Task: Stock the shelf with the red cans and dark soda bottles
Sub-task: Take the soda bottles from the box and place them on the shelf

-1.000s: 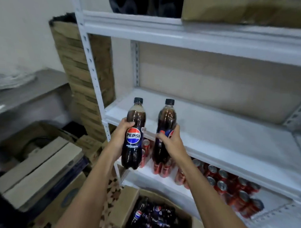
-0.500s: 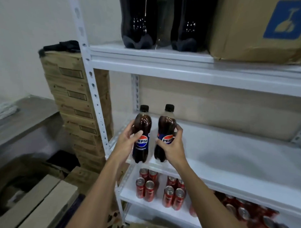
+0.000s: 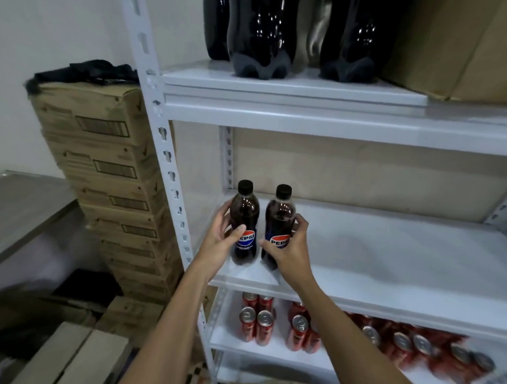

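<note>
Two small dark soda bottles with black caps and Pepsi labels stand upright side by side at the left end of the white middle shelf (image 3: 388,254). My left hand (image 3: 220,243) grips the left bottle (image 3: 244,214) around its lower body. My right hand (image 3: 292,250) grips the right bottle (image 3: 280,218) at its label. Both bottle bases are at the shelf surface near its front edge. Several red cans (image 3: 256,321) stand in rows on the shelf below.
Large dark bottles (image 3: 260,34) and a cardboard box (image 3: 467,50) occupy the top shelf. A tall stack of cartons (image 3: 109,172) stands left of the white upright post (image 3: 164,148). More boxes (image 3: 77,355) lie on the floor at lower left.
Both hands have carried the two bottles up from in front of the can shelf and further in onto the middle shelf. The view has tilted upward.
</note>
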